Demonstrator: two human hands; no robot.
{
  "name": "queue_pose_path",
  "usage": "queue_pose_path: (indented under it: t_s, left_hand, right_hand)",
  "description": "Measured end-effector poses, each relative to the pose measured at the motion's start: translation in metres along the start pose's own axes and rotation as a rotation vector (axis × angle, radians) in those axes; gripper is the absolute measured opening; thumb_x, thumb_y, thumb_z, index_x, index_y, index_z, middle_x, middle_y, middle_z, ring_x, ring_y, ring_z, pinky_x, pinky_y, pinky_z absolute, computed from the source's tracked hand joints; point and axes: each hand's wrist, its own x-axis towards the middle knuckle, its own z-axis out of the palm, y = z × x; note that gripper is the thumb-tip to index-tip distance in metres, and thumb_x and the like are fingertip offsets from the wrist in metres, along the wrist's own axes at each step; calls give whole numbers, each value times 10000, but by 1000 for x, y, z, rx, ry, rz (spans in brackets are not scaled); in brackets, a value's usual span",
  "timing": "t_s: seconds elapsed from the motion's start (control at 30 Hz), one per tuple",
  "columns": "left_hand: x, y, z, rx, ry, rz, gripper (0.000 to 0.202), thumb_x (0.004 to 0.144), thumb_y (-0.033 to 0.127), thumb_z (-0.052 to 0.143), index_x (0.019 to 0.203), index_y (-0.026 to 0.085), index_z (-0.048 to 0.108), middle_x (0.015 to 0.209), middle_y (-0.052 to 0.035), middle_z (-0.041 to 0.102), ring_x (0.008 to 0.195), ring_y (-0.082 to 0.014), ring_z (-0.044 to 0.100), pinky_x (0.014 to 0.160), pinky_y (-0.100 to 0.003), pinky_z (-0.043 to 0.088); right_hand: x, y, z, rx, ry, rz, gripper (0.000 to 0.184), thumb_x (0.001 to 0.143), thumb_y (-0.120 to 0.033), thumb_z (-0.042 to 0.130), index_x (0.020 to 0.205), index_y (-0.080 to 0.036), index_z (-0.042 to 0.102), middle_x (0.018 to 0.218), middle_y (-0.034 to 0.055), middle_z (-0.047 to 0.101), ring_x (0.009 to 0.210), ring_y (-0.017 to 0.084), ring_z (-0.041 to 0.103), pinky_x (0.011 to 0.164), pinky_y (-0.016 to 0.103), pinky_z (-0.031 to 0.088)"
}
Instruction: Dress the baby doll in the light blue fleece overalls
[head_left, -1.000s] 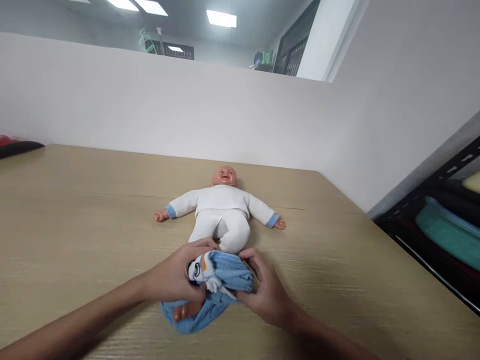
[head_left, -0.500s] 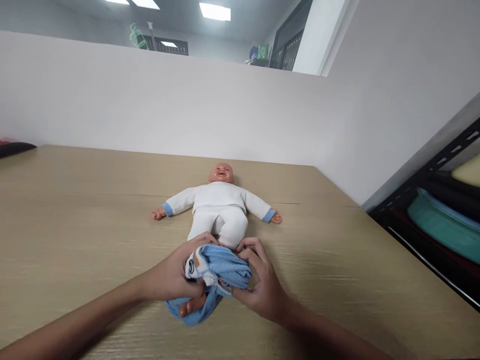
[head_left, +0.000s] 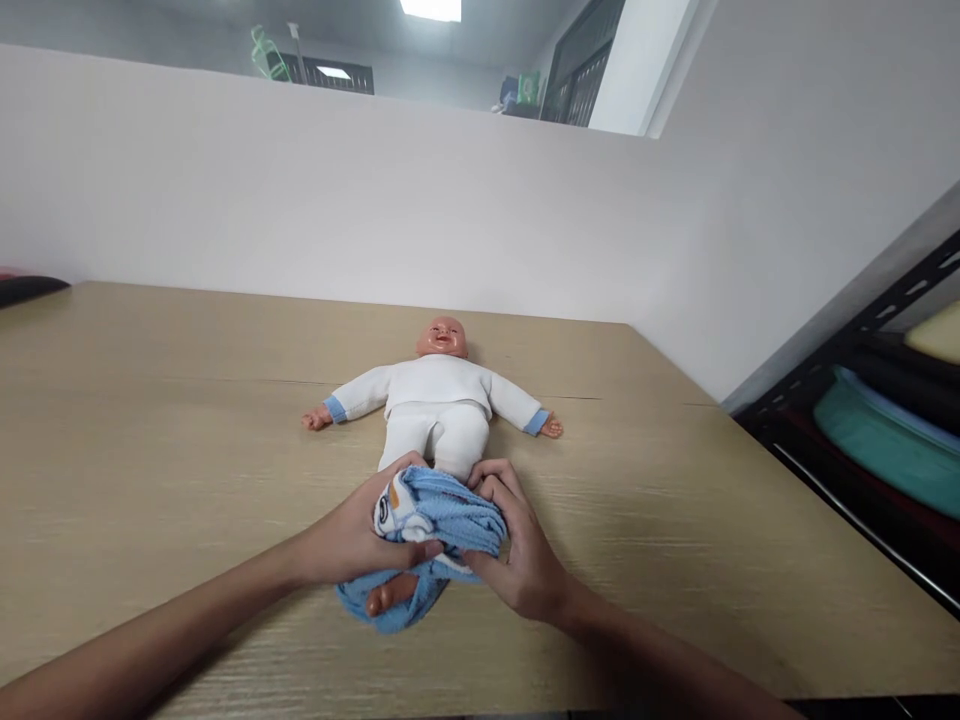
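Observation:
A baby doll point(head_left: 439, 385) in a white top and white leggings with blue cuffs lies on its back, head away from me, arms spread. Bunched around its lower legs is a blue terry garment point(head_left: 454, 510) with a white patch and an orange mark. My left hand point(head_left: 367, 535) grips the garment's left side, thumb pressed across the front. On the right side, my right hand point(head_left: 517, 555) pinches the gathered cloth between thumb and fingers. One doll foot point(head_left: 390, 595) pokes out below, over a lower fold of the cloth. The other foot is hidden.
The doll lies on a wooden table point(head_left: 187, 450) against a white half-wall point(head_left: 337, 200). At right stands a black metal shelf point(head_left: 832, 470) holding a teal item point(head_left: 885, 445). A dark object point(head_left: 30, 290) sits at the far left edge.
My left thumb has moved right across the front of the garment, from beside the doll's foot. The view has tilted slightly downward. Both hands keep their grip on the cloth.

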Motion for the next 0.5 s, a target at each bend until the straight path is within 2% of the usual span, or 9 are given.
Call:
queue_pose_path:
  t_s: [0.17,0.37,0.5]
  left_hand:
    - [-1,-4,-5,-50,-60,-23,485,837,376,857,1090,217,475,941,25,544,854,-146,541,759,-269,477]
    - [-4,-7,-9,-60,-103,-52,446,843,275,827,1069,233,445,873,57,533,767,-121,506,677,-237,422]
    - [-5,-11,-9,10,-72,0,435,849,238,786,1166,224,488,967,21,571,860,-156,560,759,-273,474]
  right_hand:
    - [3,-1,-6,2,-59,8,274,844,-260,783,977,-233,545,1160,58,457,1105,240,510,977,367,431]
    - [8,9,-14,-17,-134,-54,413,761,-251,890,879,-242,495,1133,41,500,1098,235,545,930,337,462]
    - [8,10,-14,-105,-71,-55,417,766,-291,919,922,-244,535,1115,37,522,1048,220,570,882,323,479]
